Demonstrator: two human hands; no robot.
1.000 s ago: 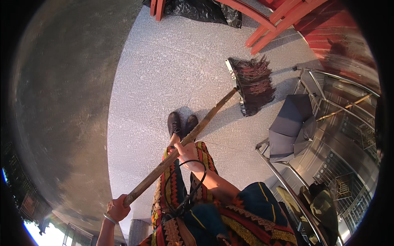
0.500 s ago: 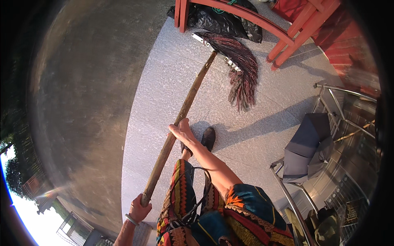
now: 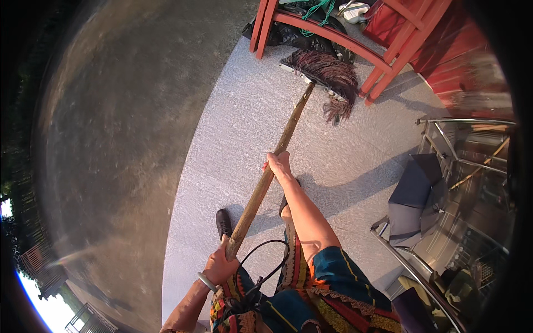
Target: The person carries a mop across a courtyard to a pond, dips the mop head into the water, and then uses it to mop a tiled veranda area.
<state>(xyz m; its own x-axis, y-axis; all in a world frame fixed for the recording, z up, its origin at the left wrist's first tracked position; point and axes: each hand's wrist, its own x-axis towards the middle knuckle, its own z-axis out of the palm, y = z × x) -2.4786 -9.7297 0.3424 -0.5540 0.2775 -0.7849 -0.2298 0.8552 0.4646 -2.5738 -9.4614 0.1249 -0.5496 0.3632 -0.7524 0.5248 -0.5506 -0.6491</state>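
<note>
A mop with a long wooden handle runs from my hands up to its dark reddish strands, which lie on the speckled grey floor. My left hand is wrapped round the near end of the handle, close to my body. Farther up the shaft, my right hand grips it with the arm stretched out. The strands spread beyond the white clamp bar, right beside the legs of a red wooden rack.
The red wooden rack stands over black plastic bags. On the right, a dark folding umbrella hangs by a metal-framed cart. Dark concrete borders the paved floor on the left. My shoe is beside the handle.
Both hands and the mop have moved to the right, and the mop head has been pushed closer to the rack. The trailing strands have bunched up. My left foot has stepped out leftward.
</note>
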